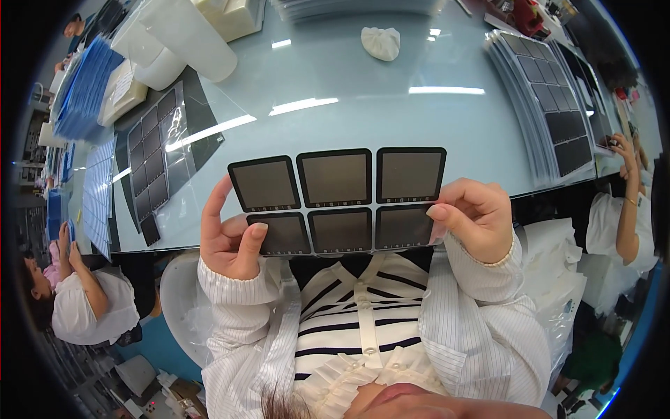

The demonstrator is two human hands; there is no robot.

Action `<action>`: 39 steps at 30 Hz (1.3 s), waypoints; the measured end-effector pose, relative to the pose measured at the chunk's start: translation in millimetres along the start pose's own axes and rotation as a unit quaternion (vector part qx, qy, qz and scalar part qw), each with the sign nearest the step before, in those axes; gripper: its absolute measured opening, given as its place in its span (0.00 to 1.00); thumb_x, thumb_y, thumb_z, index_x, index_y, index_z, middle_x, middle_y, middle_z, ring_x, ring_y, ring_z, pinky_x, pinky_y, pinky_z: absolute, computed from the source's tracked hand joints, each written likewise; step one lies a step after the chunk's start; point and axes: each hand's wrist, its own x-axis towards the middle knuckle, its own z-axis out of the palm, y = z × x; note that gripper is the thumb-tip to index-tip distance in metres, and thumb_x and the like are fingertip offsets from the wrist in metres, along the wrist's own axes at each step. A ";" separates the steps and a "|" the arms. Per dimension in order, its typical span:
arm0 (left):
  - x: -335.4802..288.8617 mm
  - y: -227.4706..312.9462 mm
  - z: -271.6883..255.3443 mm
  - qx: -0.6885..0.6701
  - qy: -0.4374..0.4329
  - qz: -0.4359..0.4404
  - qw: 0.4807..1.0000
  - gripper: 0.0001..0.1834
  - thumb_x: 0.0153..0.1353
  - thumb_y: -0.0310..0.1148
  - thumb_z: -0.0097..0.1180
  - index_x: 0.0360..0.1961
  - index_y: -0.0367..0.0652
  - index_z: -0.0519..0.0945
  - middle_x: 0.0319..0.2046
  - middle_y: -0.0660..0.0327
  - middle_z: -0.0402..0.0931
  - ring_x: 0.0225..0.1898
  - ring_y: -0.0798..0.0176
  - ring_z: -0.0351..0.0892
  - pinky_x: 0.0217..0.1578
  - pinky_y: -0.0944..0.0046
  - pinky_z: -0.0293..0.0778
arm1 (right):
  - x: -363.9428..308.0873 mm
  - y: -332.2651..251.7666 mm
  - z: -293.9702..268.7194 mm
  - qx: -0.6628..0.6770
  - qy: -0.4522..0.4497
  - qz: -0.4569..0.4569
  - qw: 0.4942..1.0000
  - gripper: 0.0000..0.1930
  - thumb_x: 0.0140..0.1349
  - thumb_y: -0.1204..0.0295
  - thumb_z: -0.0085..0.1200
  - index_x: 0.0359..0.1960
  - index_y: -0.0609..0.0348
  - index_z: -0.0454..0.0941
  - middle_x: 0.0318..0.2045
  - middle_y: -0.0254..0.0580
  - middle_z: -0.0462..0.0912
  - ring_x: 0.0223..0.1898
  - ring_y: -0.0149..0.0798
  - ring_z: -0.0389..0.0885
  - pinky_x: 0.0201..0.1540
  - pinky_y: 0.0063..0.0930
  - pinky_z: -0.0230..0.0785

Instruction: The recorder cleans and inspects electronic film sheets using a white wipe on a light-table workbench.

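Observation:
A clear sheet bearing dark, black-rimmed square panels (340, 230) in two rows of 3 is stretched between my hands, above the table's near edge. My left hand (234, 241) pinches its left end, thumb on the face of the lower row and fingers behind. At the right end, my right hand (478, 220) grips it between thumb and curled fingers. The upper row tilts away from the lower one. Small markings run along each panel's bottom edge.
The glossy pale table (314, 105) carries a crumpled white wad (381, 43). Panel sheets are stacked (541, 105) at the right; another panel sheet (148, 150) lies at the left near white cups (188, 42) and blue sheets (87, 87). Other people (94, 300) sit on both sides.

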 end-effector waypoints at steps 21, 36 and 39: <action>-4.9 28.2 17.2 -0.058 -0.117 0.001 0.991 0.46 0.51 0.23 0.60 0.66 0.29 0.44 0.26 0.58 0.79 0.28 0.69 0.78 0.41 0.72 0.70 | -3.2 8.7 -29.7 0.006 0.092 0.023 0.996 0.10 0.58 0.72 0.58 0.27 0.66 0.73 0.18 0.35 0.75 0.17 0.25 0.72 0.21 0.15 0.63; -8.9 23.7 0.6 -0.089 -0.035 -0.009 0.995 0.39 0.53 0.22 0.58 0.64 0.31 0.54 0.24 0.62 0.77 0.29 0.73 0.75 0.40 0.74 0.68 | 6.6 -3.3 -1.9 0.011 0.081 -0.003 0.997 0.10 0.57 0.72 0.59 0.26 0.66 0.74 0.19 0.36 0.77 0.17 0.25 0.74 0.21 0.15 0.63; -8.6 22.3 -4.4 -0.106 -0.014 -0.004 0.994 0.39 0.53 0.24 0.60 0.64 0.31 0.55 0.26 0.59 0.79 0.29 0.73 0.76 0.36 0.76 0.69 | 8.8 -4.5 3.5 0.032 0.068 -0.004 0.997 0.08 0.57 0.74 0.58 0.26 0.67 0.74 0.19 0.38 0.77 0.17 0.26 0.75 0.21 0.16 0.64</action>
